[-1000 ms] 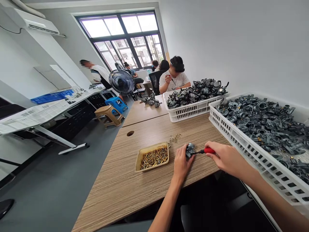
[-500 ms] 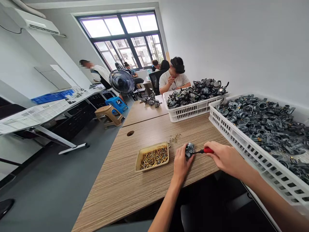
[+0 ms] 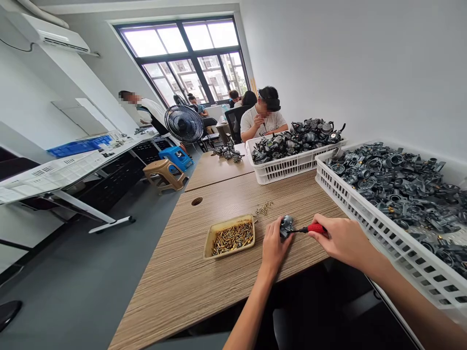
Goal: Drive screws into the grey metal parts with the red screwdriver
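Near the front edge of the wooden table (image 3: 175,272), my left hand (image 3: 273,243) grips a dark grey metal part (image 3: 287,224). Closed around the red handle of a screwdriver (image 3: 314,228) is my right hand (image 3: 341,238). The screwdriver lies nearly level, and its dark shaft points left with its end at the metal part; the exact contact is too small to make out. Left of my left hand sits a beige tray (image 3: 208,241) full of small brass pieces (image 3: 233,238). A small loose pile of brass pieces (image 3: 264,209) lies behind the metal part.
A white crate (image 3: 368,214) of grey metal parts stands at the right, and another white crate (image 3: 288,167) of dark assemblies behind. More assemblies (image 3: 229,152) lie farther back. A person (image 3: 262,116) sits across the table. A fan (image 3: 184,123) and stools (image 3: 166,172) stand left.
My right hand has shifted slightly to the right on the screwdriver, and more of the red handle shows. My left hand and the metal part have stayed in place.
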A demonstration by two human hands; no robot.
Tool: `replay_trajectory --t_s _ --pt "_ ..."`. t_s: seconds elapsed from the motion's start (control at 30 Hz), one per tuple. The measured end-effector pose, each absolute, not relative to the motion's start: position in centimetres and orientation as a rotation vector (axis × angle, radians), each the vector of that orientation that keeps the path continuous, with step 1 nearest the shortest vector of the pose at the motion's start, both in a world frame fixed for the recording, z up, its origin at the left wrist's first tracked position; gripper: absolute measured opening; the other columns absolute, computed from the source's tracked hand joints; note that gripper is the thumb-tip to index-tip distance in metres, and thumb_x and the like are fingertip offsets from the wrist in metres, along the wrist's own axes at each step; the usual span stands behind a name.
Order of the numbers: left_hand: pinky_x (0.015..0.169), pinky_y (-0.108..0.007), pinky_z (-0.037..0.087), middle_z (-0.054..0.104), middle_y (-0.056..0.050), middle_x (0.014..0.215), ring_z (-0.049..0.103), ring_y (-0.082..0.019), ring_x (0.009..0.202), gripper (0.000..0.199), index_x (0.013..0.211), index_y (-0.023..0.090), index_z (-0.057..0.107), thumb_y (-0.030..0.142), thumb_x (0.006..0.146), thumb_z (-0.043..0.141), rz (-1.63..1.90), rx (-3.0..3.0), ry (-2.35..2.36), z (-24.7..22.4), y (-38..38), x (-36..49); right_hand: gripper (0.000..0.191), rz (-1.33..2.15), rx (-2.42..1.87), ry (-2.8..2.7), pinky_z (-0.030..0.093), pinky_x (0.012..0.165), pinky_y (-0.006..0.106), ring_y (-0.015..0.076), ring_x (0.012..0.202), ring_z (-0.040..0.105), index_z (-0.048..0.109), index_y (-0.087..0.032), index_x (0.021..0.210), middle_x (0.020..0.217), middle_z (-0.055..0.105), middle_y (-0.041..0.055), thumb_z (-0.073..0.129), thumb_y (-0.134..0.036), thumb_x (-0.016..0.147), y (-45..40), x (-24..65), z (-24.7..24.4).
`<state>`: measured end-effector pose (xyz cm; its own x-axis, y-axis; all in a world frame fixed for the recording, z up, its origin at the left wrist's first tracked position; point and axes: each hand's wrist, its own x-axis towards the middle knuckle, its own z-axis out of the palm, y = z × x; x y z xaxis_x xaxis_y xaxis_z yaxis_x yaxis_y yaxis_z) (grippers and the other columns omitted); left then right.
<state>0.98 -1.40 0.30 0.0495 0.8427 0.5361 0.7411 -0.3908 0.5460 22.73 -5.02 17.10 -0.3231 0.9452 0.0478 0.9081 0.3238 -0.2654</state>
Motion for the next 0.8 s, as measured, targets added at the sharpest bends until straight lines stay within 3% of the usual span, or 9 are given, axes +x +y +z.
replay_trajectory --t_s 0.3,0.6,0.8 --pt "0.104 -0.043 0.054 0.068 -0.01 0.131 0.065 -0.027 0.12 0.056 0.14 0.025 0.053 0.028 0.089 0.077 1.269 2.094 1.65 0.3 -1.4 0.9 0.018 0.29 -1.666 -2.347 0.027 0.059 0.028 0.0225 0.073 0.071 0.057 -0.025 0.093 0.081 0.076 0.0008 0.056 -0.04 0.103 -4.6 23.0 16.7" --pt "0.109 -0.051 0.051 0.065 -0.015 0.13 0.063 -0.03 0.122 0.069 0.149 0.02 0.046 0.039 0.089 0.073 1.347 1.842 1.747 -0.7 -0.7 0.5 0.023 0.291 -1.611 -2.135 0.032 0.058 0.028 0.0195 0.062 0.065 0.061 -0.027 0.093 0.07 0.07 -0.0019 0.055 -0.048 0.1 -3.7 24.8 16.6" --pt "0.122 -0.053 0.04 0.049 -0.017 0.149 0.047 -0.032 0.143 0.078 0.155 0.019 0.037 0.019 0.083 0.067 1.351 1.985 1.782 -0.3 -1.0 0.8 0.021 0.304 -1.619 -2.155 0.032 0.059 0.028 0.0191 0.064 0.064 0.06 -0.027 0.093 0.071 0.07 -0.0027 0.055 -0.046 0.1 -3.6 24.6 16.3"
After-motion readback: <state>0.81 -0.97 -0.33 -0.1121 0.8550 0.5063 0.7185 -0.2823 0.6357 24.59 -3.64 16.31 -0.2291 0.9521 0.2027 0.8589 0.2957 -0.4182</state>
